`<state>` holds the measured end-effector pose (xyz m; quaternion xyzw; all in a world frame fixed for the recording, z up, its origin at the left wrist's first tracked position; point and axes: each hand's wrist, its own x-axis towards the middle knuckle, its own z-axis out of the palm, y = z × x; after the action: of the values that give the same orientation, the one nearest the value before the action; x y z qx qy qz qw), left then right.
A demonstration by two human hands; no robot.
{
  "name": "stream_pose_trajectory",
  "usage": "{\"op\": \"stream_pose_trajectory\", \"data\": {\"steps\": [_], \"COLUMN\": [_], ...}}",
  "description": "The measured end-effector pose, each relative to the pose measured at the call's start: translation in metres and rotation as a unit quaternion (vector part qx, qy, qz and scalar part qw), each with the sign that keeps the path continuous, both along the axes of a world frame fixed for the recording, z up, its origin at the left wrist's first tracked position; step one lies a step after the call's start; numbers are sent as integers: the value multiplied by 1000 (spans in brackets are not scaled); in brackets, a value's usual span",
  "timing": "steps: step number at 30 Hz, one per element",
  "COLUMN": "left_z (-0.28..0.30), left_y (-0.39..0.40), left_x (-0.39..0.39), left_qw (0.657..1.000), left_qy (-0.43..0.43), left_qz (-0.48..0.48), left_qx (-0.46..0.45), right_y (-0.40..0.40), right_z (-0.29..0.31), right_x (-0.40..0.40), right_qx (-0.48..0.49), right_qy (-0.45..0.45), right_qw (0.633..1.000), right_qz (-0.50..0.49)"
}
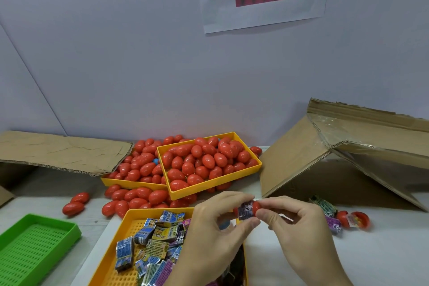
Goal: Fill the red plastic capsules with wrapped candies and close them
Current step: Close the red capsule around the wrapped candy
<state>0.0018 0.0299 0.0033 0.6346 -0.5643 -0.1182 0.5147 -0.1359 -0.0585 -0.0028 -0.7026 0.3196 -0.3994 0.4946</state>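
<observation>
Between both hands, a red capsule [255,207] sits with a wrapped candy [245,210] showing between its two parts. My left hand [216,227] pinches the candy side, my right hand [294,223] pinches the red half. Below them an orange tray [130,220] holds several wrapped candies [151,239]. Further back, two orange trays [232,183] are heaped with closed red capsules [204,160]. An open capsule with candy inside [358,219] lies to the right.
A green perforated tray [34,239] stands at the left. Loose red capsules [76,204] lie on the table. A flat cardboard sheet [58,151] is at the back left, a tipped cardboard box [348,158] at the right. More wrapped candies [325,206] lie by the box.
</observation>
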Motion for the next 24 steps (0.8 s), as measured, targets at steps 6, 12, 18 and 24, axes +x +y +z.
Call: {"op": "stream_pose_trajectory", "data": {"steps": [6,12,18,24], "left_z": [0,0,1,-1], "left_y": [1,-1,0,0], "left_x": [7,6,3,5], "left_qw": [1000,999,998,992], "left_qy": [-12,-25,34,-123], "left_qz": [-13,-37,-57,-13], "left_qx": [17,8,-16,0], "right_y": [-1,-8,-11,-13], "right_z": [4,2,6,4], "right_x": [0,-3,-5,-4], "right_qx": [37,101,311,328], "right_qy": [-21,-27,-62,-100], "right_qw": [999,994,929,920], "right_qz": [17,30,189,187]}}
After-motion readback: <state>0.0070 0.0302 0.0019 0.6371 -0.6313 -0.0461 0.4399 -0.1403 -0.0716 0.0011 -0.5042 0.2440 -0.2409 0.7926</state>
